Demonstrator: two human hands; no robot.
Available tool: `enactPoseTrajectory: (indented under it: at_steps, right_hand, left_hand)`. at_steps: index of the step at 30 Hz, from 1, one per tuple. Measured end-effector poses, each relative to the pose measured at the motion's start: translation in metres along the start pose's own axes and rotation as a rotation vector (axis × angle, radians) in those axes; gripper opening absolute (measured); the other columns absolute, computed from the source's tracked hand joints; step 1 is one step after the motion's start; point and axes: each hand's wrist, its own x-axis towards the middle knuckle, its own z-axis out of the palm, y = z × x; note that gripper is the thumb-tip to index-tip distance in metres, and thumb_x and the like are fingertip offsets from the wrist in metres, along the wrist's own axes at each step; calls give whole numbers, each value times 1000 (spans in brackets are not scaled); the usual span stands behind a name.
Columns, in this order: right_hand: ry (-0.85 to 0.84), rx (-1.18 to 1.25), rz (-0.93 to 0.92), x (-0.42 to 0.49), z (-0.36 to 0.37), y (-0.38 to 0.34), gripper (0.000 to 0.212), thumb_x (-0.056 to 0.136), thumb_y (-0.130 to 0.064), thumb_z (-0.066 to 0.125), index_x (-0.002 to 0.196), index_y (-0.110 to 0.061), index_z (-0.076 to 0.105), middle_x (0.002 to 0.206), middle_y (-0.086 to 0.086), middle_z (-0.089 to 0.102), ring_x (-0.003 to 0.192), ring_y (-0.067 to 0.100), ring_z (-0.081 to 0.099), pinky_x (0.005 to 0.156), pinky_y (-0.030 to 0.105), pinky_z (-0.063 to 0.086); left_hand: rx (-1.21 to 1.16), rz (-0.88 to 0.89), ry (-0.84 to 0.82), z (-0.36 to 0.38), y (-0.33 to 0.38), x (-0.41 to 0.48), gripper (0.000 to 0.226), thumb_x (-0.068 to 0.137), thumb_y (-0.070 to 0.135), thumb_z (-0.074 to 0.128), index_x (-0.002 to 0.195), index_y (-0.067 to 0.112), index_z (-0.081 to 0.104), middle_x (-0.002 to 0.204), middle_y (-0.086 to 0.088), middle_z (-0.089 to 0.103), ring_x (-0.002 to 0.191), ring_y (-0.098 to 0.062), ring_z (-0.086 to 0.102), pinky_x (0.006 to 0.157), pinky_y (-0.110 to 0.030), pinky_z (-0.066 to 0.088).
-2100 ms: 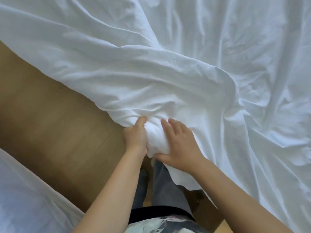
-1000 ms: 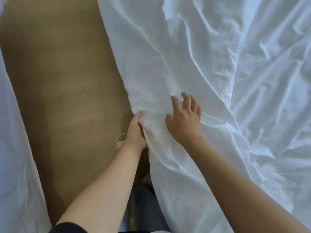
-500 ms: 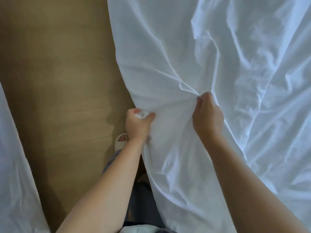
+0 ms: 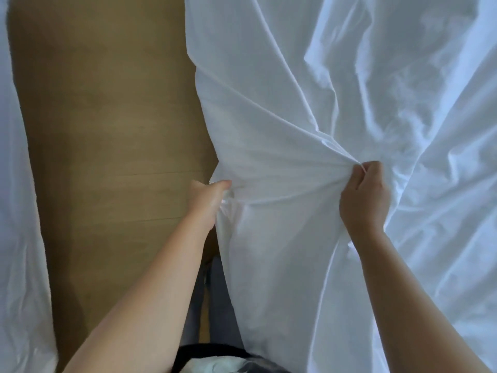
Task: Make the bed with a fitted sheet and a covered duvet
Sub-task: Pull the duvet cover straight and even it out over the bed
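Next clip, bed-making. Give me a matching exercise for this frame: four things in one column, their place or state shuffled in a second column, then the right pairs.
Things:
1. left hand
2. right hand
3. floor
4. second white cloth

Place or state:
A. tan strip between two white fabrics
B. pinches a gathered fold further in on the sheet
C. lies along the picture's left border, untouched
D. grips the sheet's edge next to the floor

Pairs: 1-D, 2-B, 3-A, 4-C
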Motion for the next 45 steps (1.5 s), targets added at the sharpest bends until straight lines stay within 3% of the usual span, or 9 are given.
enactPoseTrajectory:
  at_steps: [6,12,16,21,27,32,38,43,45]
  right_hand:
    - [-111,56,-102,3,-24,-15,13,99,-20,34,88,-14,38,60,-9,40,56,17,34,55,32,13]
    - [-181,56,-197,-2,-22,-8,13,99,-21,34,89,-13,38,61,-4,42,63,29,43,57,34,28]
    - [-185,67,-211,-2,-20,-7,16,100,-21,34,92,-10,41,64,-2,45,64,29,44,58,34,28]
    - [-200,91,-236,-3,-18,-9,14,99,-20,35,90,-12,40,61,-7,43,62,25,43,57,34,28]
    - [-192,158,-246,-6,-14,-19,15,99,-19,36,86,-13,39,60,-9,43,55,5,40,54,33,24]
    - [-207,135,-239,-7,-9,-18,15,100,-19,35,88,-12,41,59,-7,44,54,9,40,54,32,23]
    - [-169,110,-258,0,-8,-31,18,99,-15,36,81,-11,38,73,-2,43,64,18,39,54,28,20]
    - [-322,338,-209,-1,-13,-66,3,95,-20,45,93,-17,44,95,-7,49,94,17,50,68,18,30]
    - [-480,438,-270,-5,-19,-81,38,84,-28,54,119,-21,42,119,-10,47,115,8,43,86,9,31]
  left_hand:
    - [296,298,-75,24,-1,-18,57,84,39,66,130,12,45,122,-1,54,105,-21,57,88,-34,47]
    - [394,212,-10,49,-3,14,69,82,52,62,128,2,47,132,-15,50,115,-32,53,99,-41,44]
    - [792,729,203,47,-4,7,66,85,47,59,140,21,35,145,-7,26,132,-28,27,106,-40,27]
    - [1156,997,-24,40,-17,7,41,99,34,39,140,27,43,153,4,27,142,-21,14,112,-38,10]
    - [928,1051,-220,41,-36,-1,52,94,23,51,142,7,38,151,-5,33,142,-22,21,113,-23,6]
    - [797,1095,-62,41,-34,-2,24,96,10,47,101,-4,66,108,-17,65,107,-32,56,90,-30,35]
    - [324,1007,92,34,35,-41,22,95,11,35,75,10,43,66,10,40,63,-8,39,62,-27,29]
    - [643,1238,62,3,63,-91,35,93,22,41,60,18,30,53,9,32,48,-9,32,46,-20,21]
    - [893,1211,3,-9,69,-96,42,96,22,43,58,20,25,53,5,33,47,-12,31,45,-26,19]
